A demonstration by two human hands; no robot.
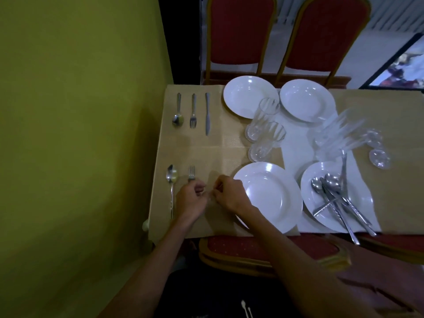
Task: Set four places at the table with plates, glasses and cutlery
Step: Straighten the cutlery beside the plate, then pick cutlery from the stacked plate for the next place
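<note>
fork (191, 174) handle under left hand (190, 199); right hand (229, 196) beside near plate (270, 196); both curled, hold unclear; glasses (263, 143) beyond

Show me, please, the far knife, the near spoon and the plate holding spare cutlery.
far knife (207, 114): head view, middle of its length.
near spoon (172, 174): head view, on its bowl.
plate holding spare cutlery (306, 195): head view, bare left rim.
</note>
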